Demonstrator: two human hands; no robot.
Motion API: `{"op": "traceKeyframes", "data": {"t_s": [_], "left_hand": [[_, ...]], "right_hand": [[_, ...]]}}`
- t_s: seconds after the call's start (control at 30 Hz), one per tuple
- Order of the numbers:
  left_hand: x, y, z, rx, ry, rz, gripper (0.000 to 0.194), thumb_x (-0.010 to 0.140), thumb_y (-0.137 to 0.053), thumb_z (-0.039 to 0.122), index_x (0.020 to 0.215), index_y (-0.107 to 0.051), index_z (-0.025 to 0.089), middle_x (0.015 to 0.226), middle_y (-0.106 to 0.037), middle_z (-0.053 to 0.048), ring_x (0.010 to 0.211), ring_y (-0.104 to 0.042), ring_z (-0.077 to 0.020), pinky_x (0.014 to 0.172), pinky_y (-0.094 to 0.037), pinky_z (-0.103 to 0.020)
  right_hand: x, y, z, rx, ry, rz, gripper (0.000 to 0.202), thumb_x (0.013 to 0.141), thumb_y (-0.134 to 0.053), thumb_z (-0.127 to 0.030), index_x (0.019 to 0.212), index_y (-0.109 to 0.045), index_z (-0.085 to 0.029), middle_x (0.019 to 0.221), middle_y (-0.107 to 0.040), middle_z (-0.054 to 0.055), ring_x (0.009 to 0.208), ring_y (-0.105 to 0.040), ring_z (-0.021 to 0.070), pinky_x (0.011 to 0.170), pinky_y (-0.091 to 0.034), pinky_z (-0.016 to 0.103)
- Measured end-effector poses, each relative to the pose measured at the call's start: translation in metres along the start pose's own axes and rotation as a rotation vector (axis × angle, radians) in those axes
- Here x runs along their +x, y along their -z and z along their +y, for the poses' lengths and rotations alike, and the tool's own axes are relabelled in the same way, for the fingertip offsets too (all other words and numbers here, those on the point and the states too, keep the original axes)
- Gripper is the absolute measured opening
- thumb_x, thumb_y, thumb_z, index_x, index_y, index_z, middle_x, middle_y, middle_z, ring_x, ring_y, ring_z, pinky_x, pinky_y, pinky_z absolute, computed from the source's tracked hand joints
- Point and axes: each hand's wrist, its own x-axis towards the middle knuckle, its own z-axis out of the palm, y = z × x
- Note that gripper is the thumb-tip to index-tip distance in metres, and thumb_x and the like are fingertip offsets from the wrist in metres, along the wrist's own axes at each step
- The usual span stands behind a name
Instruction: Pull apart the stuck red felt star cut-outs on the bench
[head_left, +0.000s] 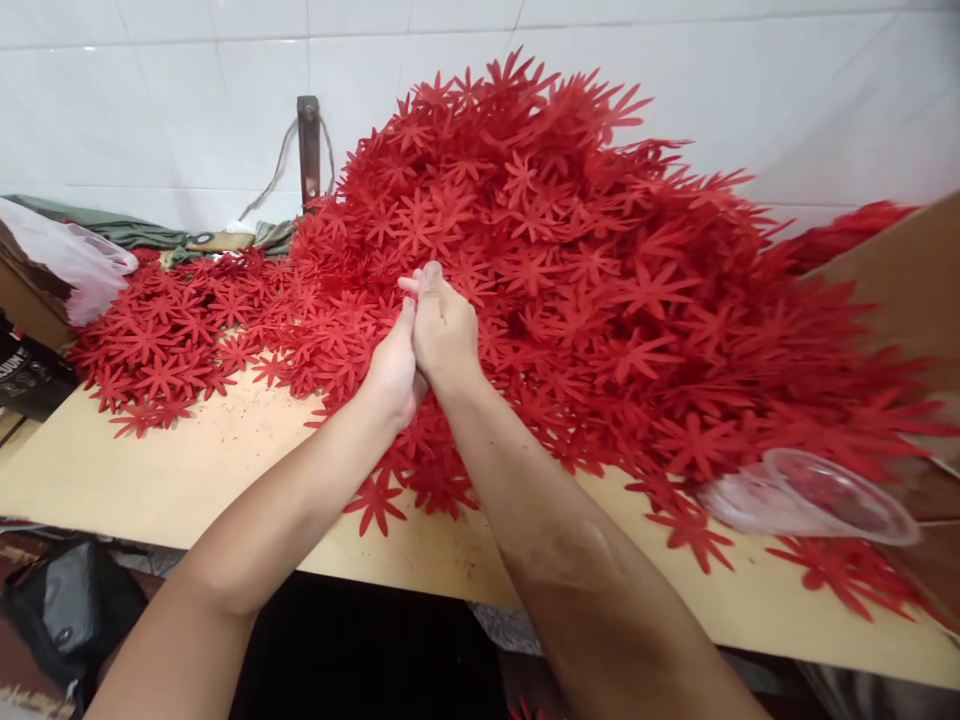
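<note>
Many red star-shaped leaf pieces (517,200) lie heaped on a pale table (225,460), against a white tiled wall (172,120). From the left: a dark bag (75,600) sits below the table's near edge; higher up, a black package (30,375) with pale lettering and a brown cardboard box (30,295) crowd the left end. Beside the box slumps a white plastic bag (67,250), its contents unclear. Green cloth (112,232) runs along the far left, behind a low spread of pieces; an upright metal bracket (309,150) stands at the wall. In the middle, the left hand (397,375) and right hand (448,330) press together before the heap — whether anything is between them, I cannot tell. At near right, a clear plastic cup (750,500) lies tipped among loose pieces — its contents uncertain — with cardboard (907,265) standing at the right end.
</note>
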Motion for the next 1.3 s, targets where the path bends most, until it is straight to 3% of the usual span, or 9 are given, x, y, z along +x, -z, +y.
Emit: {"op": "traceKeyframes", "data": {"t_s": [0.13, 0.23, 0.4, 0.5, 0.7, 0.87, 0.97, 1.13, 1.3], "left_hand": [[0.007, 0.008, 0.007, 0.075, 0.007, 0.138, 0.023, 0.088, -0.053, 0.032, 0.079, -0.065, 0.015, 0.076, -0.070, -0.002, 0.087, -0.068, -0.0144, 0.087, -0.053, -0.028], [0.015, 0.016, 0.013, 0.101, -0.113, 0.123, 0.022, 0.087, -0.054, 0.021, 0.068, -0.063, 0.014, 0.066, -0.068, 0.000, 0.078, -0.067, -0.0111, 0.085, -0.050, -0.024], [0.026, 0.027, 0.013, 0.093, -0.244, 0.056, 0.023, 0.086, -0.054, 0.015, 0.064, -0.062, 0.013, 0.057, -0.064, 0.003, 0.065, -0.064, -0.0072, 0.080, -0.049, -0.021], [0.028, 0.030, 0.012, 0.152, -0.231, 0.075, 0.022, 0.086, -0.057, 0.020, 0.066, -0.061, 0.014, 0.056, -0.062, 0.004, 0.052, -0.056, -0.0043, 0.067, -0.047, -0.018], [0.025, 0.022, 0.020, 0.223, -0.124, 0.198, 0.025, 0.086, -0.056, 0.035, 0.065, -0.058, 0.020, 0.048, -0.056, 0.007, 0.043, -0.050, -0.0050, 0.042, -0.034, -0.018], [0.026, 0.008, 0.021, 0.230, -0.067, 0.228, 0.033, 0.092, -0.044, 0.031, 0.062, -0.054, 0.021, 0.048, -0.058, 0.007, 0.045, -0.050, -0.0054, 0.039, -0.034, -0.017], [0.022, 0.003, 0.019, 0.247, -0.085, 0.218, 0.032, 0.091, -0.043, 0.030, 0.062, -0.054, 0.021, 0.049, -0.059, 0.008, 0.045, -0.050, -0.0062, 0.038, -0.035, -0.017], [0.018, -0.003, 0.020, 0.260, -0.087, 0.276, 0.034, 0.090, -0.040, 0.030, 0.060, -0.052, 0.020, 0.047, -0.058, 0.006, 0.045, -0.048, -0.0066, 0.038, -0.034, -0.017], [0.019, -0.003, 0.018, 0.284, -0.084, 0.259, 0.033, 0.090, -0.040, 0.029, 0.060, -0.053, 0.020, 0.048, -0.059, 0.006, 0.045, -0.048, -0.0070, 0.038, -0.034, -0.018]], "right_hand": [[0.003, 0.003, 0.011, -0.095, 0.078, 0.154, 0.067, 0.094, -0.012, -0.051, 0.095, -0.068, -0.016, 0.101, -0.068, 0.012, 0.105, -0.059, 0.0223, 0.101, -0.040, 0.044], [0.003, 0.008, 0.024, -0.045, 0.108, 0.220, 0.067, 0.091, -0.014, -0.059, 0.087, -0.066, -0.018, 0.093, -0.066, 0.011, 0.099, -0.059, 0.0212, 0.097, -0.042, 0.044], [0.000, 0.015, 0.032, 0.419, -0.020, -0.180, 0.055, 0.077, -0.045, -0.071, 0.082, -0.060, -0.019, 0.082, -0.067, 0.006, 0.078, -0.063, 0.0169, 0.075, -0.052, 0.033], [-0.007, 0.029, 0.029, 0.388, -0.010, -0.336, 0.041, 0.073, -0.062, -0.057, 0.084, -0.062, -0.017, 0.083, -0.067, 0.005, 0.073, -0.062, 0.0153, 0.073, -0.052, 0.031], [-0.016, 0.129, 0.031, -0.301, 0.143, -0.324, 0.012, 0.077, -0.062, -0.028, 0.077, -0.069, -0.018, 0.082, -0.066, 0.005, 0.077, -0.059, 0.0167, 0.079, -0.046, 0.033], [-0.021, 0.235, 0.062, -0.767, -0.205, -0.197, 0.007, 0.074, -0.066, -0.024, 0.071, -0.070, -0.018, 0.061, -0.063, 0.000, 0.060, -0.053, 0.0127, 0.069, -0.040, 0.033], [-0.026, 0.268, 0.086, -1.007, -0.344, -0.314, 0.010, 0.071, -0.068, -0.023, 0.062, -0.070, -0.017, 0.051, -0.058, 0.000, 0.053, -0.044, 0.0085, 0.064, -0.034, 0.033], [-0.032, 0.265, 0.107, -0.957, -0.524, -0.828, 0.017, 0.070, -0.065, -0.017, 0.053, -0.066, -0.016, 0.045, -0.050, -0.002, 0.049, -0.043, 0.0089, 0.059, -0.034, 0.029], [-0.032, 0.255, 0.115, -0.860, -0.590, -0.950, 0.017, 0.073, -0.062, -0.017, 0.057, -0.066, -0.013, 0.045, -0.046, -0.003, 0.047, -0.038, 0.0064, 0.056, -0.035, 0.025]]}}
